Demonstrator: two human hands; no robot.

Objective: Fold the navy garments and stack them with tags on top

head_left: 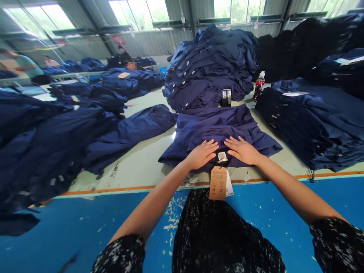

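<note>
While bare desk is showing at eight o'clock and brown tag is overhanging its six-o'clock edge, left hand and right hand are lying spread on creased navy garment.

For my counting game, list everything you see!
Garment: one, navy, under hands
Hang tags: two, brown, white, at garment's edge
Big pile: one, navy, behind garment
Device: one, dark, before pile
Bottle: one, red, beside pile
Other piles: several, navy, black, both sides
Near table: one, pale, beneath
Floor: one, blue, below
Windows: four, bright, top
Other people: at least two, clothes teal, dark, left
Outfit: one, black, bottom
Left hand, right hand: two, bare, on garment
</note>
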